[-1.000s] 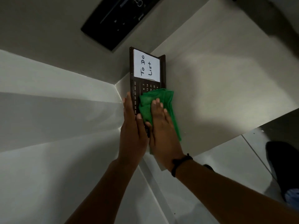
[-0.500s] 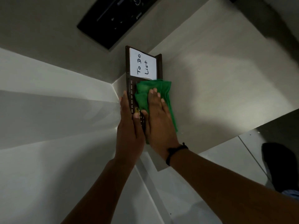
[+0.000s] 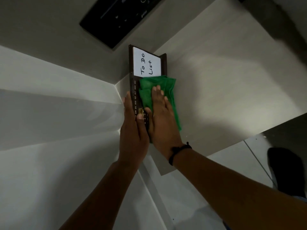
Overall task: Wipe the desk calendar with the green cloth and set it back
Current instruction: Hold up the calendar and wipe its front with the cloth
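The dark brown desk calendar (image 3: 131, 67) stands on the pale desk (image 3: 224, 83) against the wall, with a white "To Do List" card on its upper part and month names along its left strip. My left hand (image 3: 132, 128) grips its left edge, thumb on the front. My right hand (image 3: 159, 117) lies flat on the green cloth (image 3: 147, 87) and presses it against the calendar's face, just below the white card. The cloth hangs down past my right palm and hides the date numbers.
A black flat device (image 3: 119, 19) is mounted or lying beyond the calendar at the top. White wall panels (image 3: 49, 113) fill the left. A tiled floor and a dark shoe (image 3: 285, 170) show at the lower right, past the desk's edge.
My right hand has slid the green cloth up the calendar's face, from its lower half to just under the white card. My left hand keeps its hold on the left edge.
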